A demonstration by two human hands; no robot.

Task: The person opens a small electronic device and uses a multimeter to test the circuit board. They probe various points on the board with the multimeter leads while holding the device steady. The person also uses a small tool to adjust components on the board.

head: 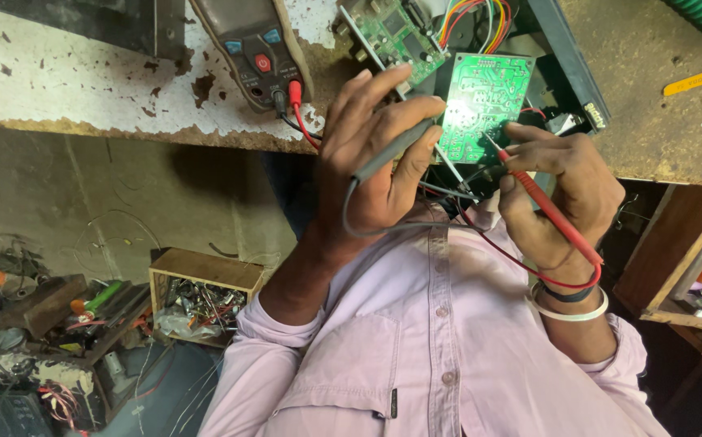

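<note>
My left hand [371,162] grips a grey-black test probe [391,150], whose tip points at the left edge of a green circuit board [484,105]. My right hand [557,194] holds a red test probe [549,214]; its metal tip touches the board's lower part. The board stands tilted at the edge of a worn workbench [84,89]. Red and black leads run from the probes to a dark multimeter [258,48] lying on the bench to the left. A white bangle and a dark band sit on my right wrist.
A second green board [391,32] with coloured wires [472,16] lies behind the first, beside a black casing [573,73]. Below the bench a wooden box [201,291] holds metal scraps, with tools and cables on the floor. A wooden shelf [678,259] stands at right.
</note>
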